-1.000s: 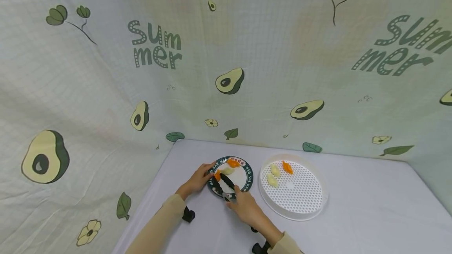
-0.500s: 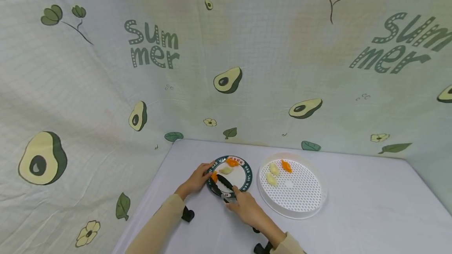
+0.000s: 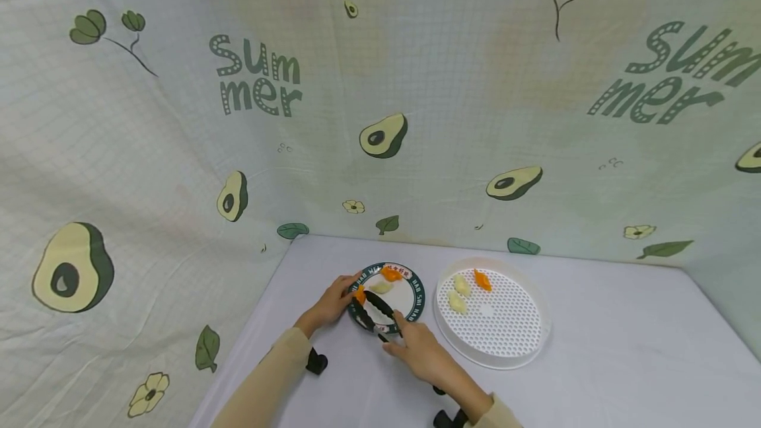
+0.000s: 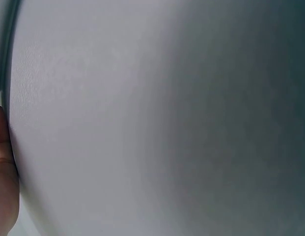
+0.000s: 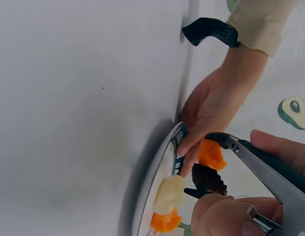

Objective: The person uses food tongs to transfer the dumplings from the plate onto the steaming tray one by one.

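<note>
Right grip curled round the tongs, left grip on the plate's rim.
My right grip (image 3: 419,349) is closed on the tongs (image 3: 379,304), their dark tips at an orange piece (image 5: 211,155) by the plate's left side; whether they pinch it I cannot tell. My left grip (image 3: 333,301) holds the plate (image 3: 421,296) by that side. Farther across it lie a pale piece (image 3: 382,288), then another orange piece (image 3: 391,273). To the right, a perforated white tray (image 3: 511,332) on the bench (image 3: 594,349) bears two pale lumps (image 3: 457,303) and one orange lump (image 3: 483,281).
</note>
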The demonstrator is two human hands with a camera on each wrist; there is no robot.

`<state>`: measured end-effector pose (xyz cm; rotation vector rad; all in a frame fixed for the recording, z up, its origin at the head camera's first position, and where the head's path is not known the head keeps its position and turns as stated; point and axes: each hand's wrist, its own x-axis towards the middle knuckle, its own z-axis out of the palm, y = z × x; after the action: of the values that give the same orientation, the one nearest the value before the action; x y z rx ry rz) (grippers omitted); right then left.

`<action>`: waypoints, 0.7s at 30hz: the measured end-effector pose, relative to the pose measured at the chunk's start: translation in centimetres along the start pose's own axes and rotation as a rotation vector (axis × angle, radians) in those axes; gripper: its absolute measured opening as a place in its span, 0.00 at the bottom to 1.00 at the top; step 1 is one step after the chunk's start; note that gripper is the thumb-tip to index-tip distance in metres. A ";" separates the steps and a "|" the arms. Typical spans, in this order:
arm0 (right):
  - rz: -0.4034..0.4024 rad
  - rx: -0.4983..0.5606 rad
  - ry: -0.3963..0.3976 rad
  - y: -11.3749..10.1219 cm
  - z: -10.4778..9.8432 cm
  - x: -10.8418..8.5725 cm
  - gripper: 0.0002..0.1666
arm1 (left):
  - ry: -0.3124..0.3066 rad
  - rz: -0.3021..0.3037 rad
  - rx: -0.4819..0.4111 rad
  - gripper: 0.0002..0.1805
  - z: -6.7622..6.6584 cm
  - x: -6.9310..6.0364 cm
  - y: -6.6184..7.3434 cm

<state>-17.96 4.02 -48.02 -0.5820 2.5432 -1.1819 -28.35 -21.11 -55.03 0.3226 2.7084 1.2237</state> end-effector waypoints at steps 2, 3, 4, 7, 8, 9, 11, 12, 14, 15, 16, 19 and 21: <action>-0.009 -0.003 0.006 -0.1 -0.3 -0.3 0.44 | -0.001 -0.004 0.000 0.28 0.0 0.0 0.0; -0.012 -0.009 0.008 -0.1 -0.6 -0.4 0.44 | -0.001 -0.004 0.000 0.28 0.0 0.0 0.1; -0.012 -0.008 0.010 -0.2 -0.8 -0.6 0.45 | 0.000 -0.005 -0.002 0.28 0.0 0.0 0.1; -0.014 -0.019 0.016 -0.3 -1.5 -1.1 0.45 | 0.006 0.014 0.002 0.28 0.0 0.0 0.1; -0.013 -0.020 0.019 -0.3 -1.8 -1.3 0.45 | 0.006 0.024 0.005 0.28 0.0 0.0 0.1; -0.010 -0.024 0.021 -0.3 -2.1 -1.5 0.45 | 0.006 0.028 0.005 0.28 0.0 0.0 0.1; -0.009 -0.028 0.031 -0.4 -2.6 -1.8 0.45 | 0.005 0.034 0.007 0.28 0.0 -0.1 0.0; -0.010 -0.028 0.038 -0.4 -2.9 -2.0 0.45 | 0.005 0.034 0.007 0.28 0.0 -0.1 0.1; -0.009 -0.020 0.054 -0.4 -3.5 -2.4 0.45 | 0.003 0.029 0.010 0.28 0.0 -0.1 0.1; -0.009 -0.011 0.062 -0.4 -3.8 -2.6 0.45 | 0.003 0.023 0.009 0.28 0.0 -0.1 0.1; -0.014 -0.012 0.074 -0.4 -4.0 -2.8 0.44 | 0.004 0.022 0.010 0.28 0.0 -0.1 0.1; 0.006 0.002 0.090 -0.1 -4.9 -3.3 0.45 | 0.004 0.019 0.008 0.28 0.1 -0.1 0.1; 0.025 -0.004 0.102 0.1 -5.5 -3.6 0.45 | 0.005 0.018 0.003 0.28 0.1 -0.1 0.1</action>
<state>-17.04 9.45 -44.36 -0.5021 2.6299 -1.2278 -28.24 -21.00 -55.00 0.3458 2.7174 1.2272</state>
